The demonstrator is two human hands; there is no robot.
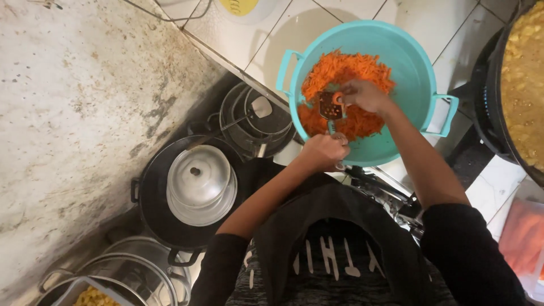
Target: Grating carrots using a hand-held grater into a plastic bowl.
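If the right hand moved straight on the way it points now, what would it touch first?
The right hand points toward the small grater, so it would probably push further against that, then into the grated carrot in the teal basin. Depth is unclear.

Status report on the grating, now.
Left hand grips the small grater by its handle. Right hand presses a carrot piece on it. Grated carrot in teal basin. Nothing in the way.

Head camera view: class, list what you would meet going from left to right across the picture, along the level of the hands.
Stained wall → dark pot with a metal lid → left hand on the small grater → right hand over the grated carrot → turquoise basin's right handle → big pan of yellow food.
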